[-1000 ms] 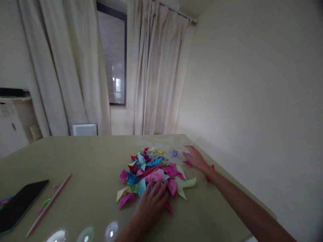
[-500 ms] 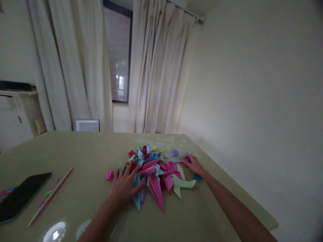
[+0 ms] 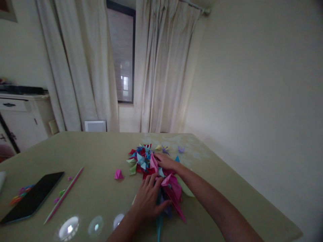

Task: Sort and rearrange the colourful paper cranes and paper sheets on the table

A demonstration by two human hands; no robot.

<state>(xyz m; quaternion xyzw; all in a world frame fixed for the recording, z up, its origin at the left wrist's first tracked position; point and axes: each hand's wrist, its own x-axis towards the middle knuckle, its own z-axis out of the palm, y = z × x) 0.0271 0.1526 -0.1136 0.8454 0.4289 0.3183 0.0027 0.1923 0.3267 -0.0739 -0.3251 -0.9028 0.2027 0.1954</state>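
Folded paper origami, much of it like cranes, lies heaped in pink, red, blue and green around both hands. My left hand [image 3: 147, 196] rests at the near left of the heap, fingers spread over a light blue paper piece [image 3: 158, 218] and beside a large pink paper crane [image 3: 174, 188]. Across the heap reaches my right hand [image 3: 164, 162], its fingers stretched out against an upright pink paper fold [image 3: 153, 163]; the fingertips are partly hidden. A light blue crane [image 3: 141, 160] sits just beyond my left fingers. The right forearm partly covers a pale green piece [image 3: 188, 190].
A single pink folded piece [image 3: 118, 174] lies left of the heap, and a purple one [image 3: 181, 149] behind it. Farther left are a pink and green stick [image 3: 64, 195] and a black phone or tablet [image 3: 32, 196]. The table [image 3: 96, 154] runs back towards curtains.
My right hand has swept left from the heap's right side into its middle. Papers are bunched closer together, and the large pink ones have shifted. The view has turned slightly left.
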